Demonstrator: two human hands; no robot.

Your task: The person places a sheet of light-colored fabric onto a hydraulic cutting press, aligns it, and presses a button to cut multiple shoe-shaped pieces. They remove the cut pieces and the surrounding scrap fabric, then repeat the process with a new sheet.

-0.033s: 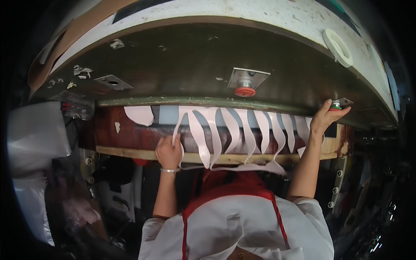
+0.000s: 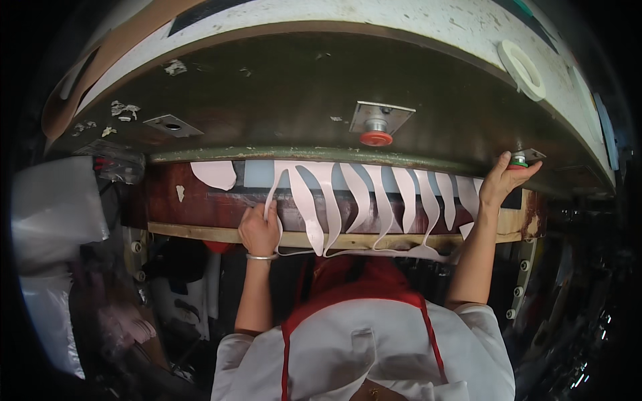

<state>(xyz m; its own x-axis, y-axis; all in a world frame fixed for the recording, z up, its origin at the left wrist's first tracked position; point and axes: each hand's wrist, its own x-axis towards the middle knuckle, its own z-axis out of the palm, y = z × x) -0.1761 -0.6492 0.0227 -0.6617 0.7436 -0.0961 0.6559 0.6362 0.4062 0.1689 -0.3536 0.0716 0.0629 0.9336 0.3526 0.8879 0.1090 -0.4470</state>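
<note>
My left hand (image 2: 259, 229) is closed on the left edge strip of a pale pink cut-out sheet (image 2: 309, 214). Long wavy openings run through this sheet, leaving curved strips that hang over the front of a dark red board, its lower edge sagging near my red apron. Its far side goes out of sight beneath a dark green machine beam. My right hand (image 2: 495, 182) is raised to the beam's right underside, thumb and fingers around a green push button (image 2: 518, 161). Pale blue material (image 2: 259, 175) shows behind the sheet.
A red mushroom button (image 2: 376, 138) juts from the middle of the green beam (image 2: 267, 100). On top lies a white tape roll (image 2: 521, 70). A rounded pink piece (image 2: 214, 175) rests at the board's left. Clear plastic (image 2: 57, 207) hangs at far left.
The sheet's hanging lower edge has swung up slightly. My left hand has shifted a little, still holding the strip; my right hand stays at the green button.
</note>
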